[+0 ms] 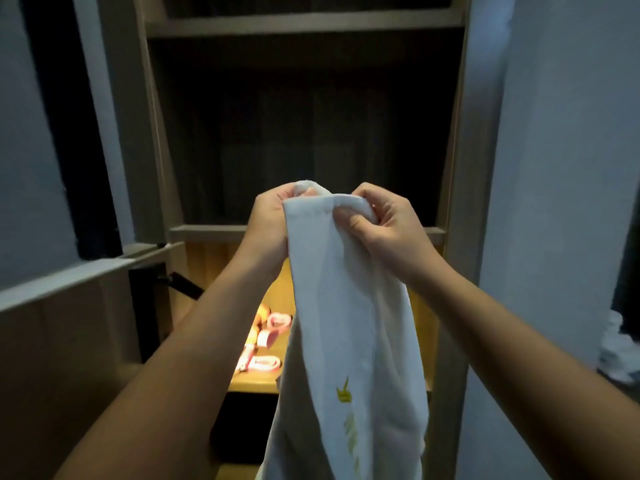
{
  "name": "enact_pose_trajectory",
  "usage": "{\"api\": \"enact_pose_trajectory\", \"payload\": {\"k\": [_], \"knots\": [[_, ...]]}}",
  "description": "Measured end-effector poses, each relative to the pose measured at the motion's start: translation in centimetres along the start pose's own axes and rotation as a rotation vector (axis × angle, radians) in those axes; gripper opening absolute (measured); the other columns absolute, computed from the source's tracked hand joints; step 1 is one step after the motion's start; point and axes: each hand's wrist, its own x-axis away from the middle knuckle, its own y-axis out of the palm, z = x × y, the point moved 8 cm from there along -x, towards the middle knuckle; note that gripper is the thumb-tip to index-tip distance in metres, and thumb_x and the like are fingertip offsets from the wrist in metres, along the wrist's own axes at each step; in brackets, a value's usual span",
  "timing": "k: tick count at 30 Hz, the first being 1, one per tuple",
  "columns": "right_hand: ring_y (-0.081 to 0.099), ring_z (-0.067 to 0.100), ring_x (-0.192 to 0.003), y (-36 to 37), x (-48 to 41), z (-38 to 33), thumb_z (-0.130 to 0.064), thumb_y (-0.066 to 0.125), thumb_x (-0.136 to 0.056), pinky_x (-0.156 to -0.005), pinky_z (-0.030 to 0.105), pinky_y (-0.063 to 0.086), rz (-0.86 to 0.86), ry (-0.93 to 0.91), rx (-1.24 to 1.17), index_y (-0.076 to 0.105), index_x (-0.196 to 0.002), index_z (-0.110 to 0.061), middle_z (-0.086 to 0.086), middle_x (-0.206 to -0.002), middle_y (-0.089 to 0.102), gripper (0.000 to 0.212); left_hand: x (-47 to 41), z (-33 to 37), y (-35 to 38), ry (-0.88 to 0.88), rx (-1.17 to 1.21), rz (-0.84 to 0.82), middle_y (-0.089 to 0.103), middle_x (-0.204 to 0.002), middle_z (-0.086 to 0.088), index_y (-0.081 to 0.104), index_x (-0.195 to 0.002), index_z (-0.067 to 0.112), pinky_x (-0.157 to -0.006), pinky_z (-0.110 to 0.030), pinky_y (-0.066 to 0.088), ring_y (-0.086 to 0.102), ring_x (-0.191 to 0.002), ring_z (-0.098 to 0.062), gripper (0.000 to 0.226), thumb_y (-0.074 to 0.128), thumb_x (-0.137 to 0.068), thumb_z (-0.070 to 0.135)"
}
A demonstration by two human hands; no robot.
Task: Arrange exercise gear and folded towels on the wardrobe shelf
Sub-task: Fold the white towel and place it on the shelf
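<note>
The left hand (273, 223) has its fingers curled round one top corner of a white cloth towel (346, 323). The right hand (384, 230) pinches the neighbouring top edge between thumb and bent fingers. The two hands are close together, held up in front of the open wardrobe. The left fingertips are buried in the fold and cannot be seen.

The towel hangs down between the forearms and runs off the bottom of the picture, so its lower end is cut off. A yellow-green mark low on its front is too blurred to read.

Behind it lies the lit wooden wardrobe shelf (256, 382). The towel covers its middle and right part, so only the left part shows. On that part lie pieces of pink looped exercise gear (273, 327), glaring in the light and hard to tell apart.

The compartment above is dark, and its contents cannot be made out. A pale wooden shelf board (304, 24) crosses higher up. To the left a black metal hinge stay (180, 285) meets a wooden door panel (69, 323). A crumpled white heap (620, 351) lies at the far right edge, partly cut off.
</note>
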Motion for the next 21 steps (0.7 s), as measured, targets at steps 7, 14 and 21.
{"api": "enact_pose_trajectory", "payload": {"k": [7,14,21], "knots": [[0.066,0.012,-0.072,-2.7,-3.1,-7.1,-0.022,0.061,-0.095,-0.061,0.024,0.055,0.094,-0.083,-0.205,0.062,-0.080,-0.022,-0.004,-0.076,0.065,0.015,-0.5,8.2,-1.5,0.152,0.130,0.028,0.061,-0.053,0.008,0.066,-0.068,0.018,-0.043,-0.016,0.045,0.056,-0.046,-0.003,0.027,0.058,-0.093,0.009],[0.058,0.001,-0.060,-0.5,3.7,-1.6,-0.026,0.064,-0.082,-0.052,0.014,0.045,-0.044,0.122,-0.124,0.059,-0.081,-0.020,-0.011,-0.067,0.059,0.007,3.6,1.3,-1.3,-0.074,0.023,0.031,0.064,-0.077,-0.020,0.069,-0.090,-0.003,-0.062,-0.035,0.045,0.057,-0.071,-0.025,0.026,0.065,-0.091,0.022],[0.065,0.006,-0.086,1.7,7.4,2.6,-0.049,0.062,-0.075,-0.067,0.020,0.058,-0.228,0.278,-0.018,0.065,-0.085,-0.030,-0.015,-0.084,0.066,0.021,6.0,-5.0,-0.3,-0.232,-0.126,-0.068,0.070,-0.081,0.007,0.071,-0.089,0.023,-0.066,-0.019,0.055,0.069,-0.087,-0.012,0.024,0.055,-0.093,0.039]]}}
